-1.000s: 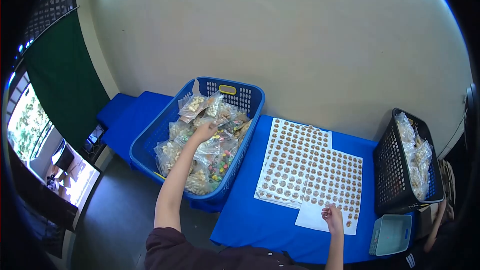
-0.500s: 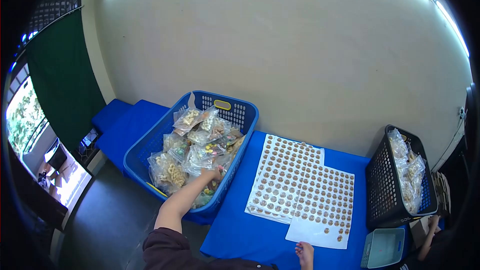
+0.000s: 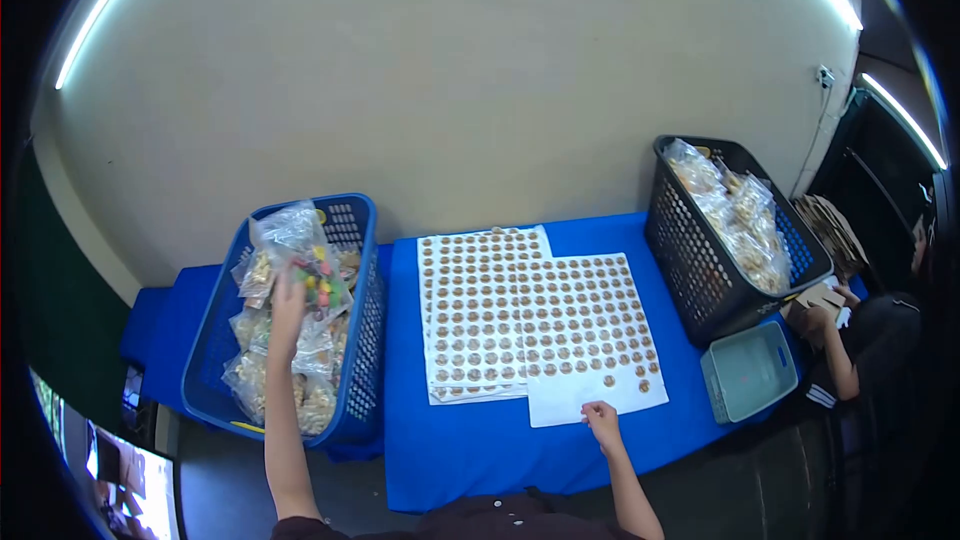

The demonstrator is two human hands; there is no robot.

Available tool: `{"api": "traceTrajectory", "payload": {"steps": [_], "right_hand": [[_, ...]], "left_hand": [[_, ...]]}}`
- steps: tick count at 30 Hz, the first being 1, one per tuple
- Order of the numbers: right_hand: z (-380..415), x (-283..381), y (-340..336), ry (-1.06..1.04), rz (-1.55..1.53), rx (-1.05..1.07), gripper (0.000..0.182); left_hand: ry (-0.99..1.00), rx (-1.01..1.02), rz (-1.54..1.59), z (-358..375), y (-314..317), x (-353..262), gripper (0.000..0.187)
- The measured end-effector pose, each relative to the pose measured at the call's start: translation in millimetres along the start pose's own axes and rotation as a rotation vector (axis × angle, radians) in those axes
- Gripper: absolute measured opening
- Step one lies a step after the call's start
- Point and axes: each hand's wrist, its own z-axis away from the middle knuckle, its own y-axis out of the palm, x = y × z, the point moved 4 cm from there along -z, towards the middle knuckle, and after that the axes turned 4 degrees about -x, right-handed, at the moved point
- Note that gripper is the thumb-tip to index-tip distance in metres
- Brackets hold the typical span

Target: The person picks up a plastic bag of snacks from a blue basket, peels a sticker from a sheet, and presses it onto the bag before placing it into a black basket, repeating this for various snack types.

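Observation:
My left hand (image 3: pixel 288 300), slightly blurred, is over the blue laundry-style basket (image 3: pixel 368 340). It grips a clear plastic bag (image 3: pixel 322 282) of red, yellow and green pieces, raised above the other bags. Pale snack-like pieces fill several bags (image 3: pixel 245 380) beneath. My right hand (image 3: pixel 601 422) hovers at the lower edge of a white sheet of round brown stickers (image 3: pixel 585 325), its fingers pinched together; whether anything small is between them is hidden. Near the bottom of that sheet, part is bare of stickers. Another sticker stack (image 3: pixel 470 315) lies under its left side.
A black basket (image 3: pixel 690 270) of filled bags stands at the table's right end. In front of it is a grey-green tub (image 3: pixel 712 380). A co-worker's arm (image 3: pixel 840 355) is beside the tub, near some cardboard (image 3: pixel 812 305). Blue cloth (image 3: pixel 450 460) covers the table.
My left hand has come up from among the bags with the colourful bag. My right hand stays pinched by the sheet's lower edge. The view has swung to the right.

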Motion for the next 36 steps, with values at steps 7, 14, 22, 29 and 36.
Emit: {"api": "traceTrajectory", "payload": {"steps": [7,14,22,29,36], "right_hand": [[-95,-47,-61,-0.174,0.461,-0.384,0.022],[-115,-45,-101,-0.042,0.947,-0.351,0.049],[-117,-30,-98,0.016,0.939,-0.302,0.057],[-126,-37,-105,-0.074,0.961,-0.28,0.048],[-122,-44,-103,-0.159,0.913,-0.308,0.037]], "left_hand": [[-0.202,0.023,0.495,136,52,34,0.044],[-0.262,-0.004,0.547,189,98,50,0.043],[-0.404,-0.013,0.485,208,85,64,0.039],[-0.394,0.03,0.501,203,92,59,0.041],[-0.437,0.108,0.528,199,102,56,0.039]]}}
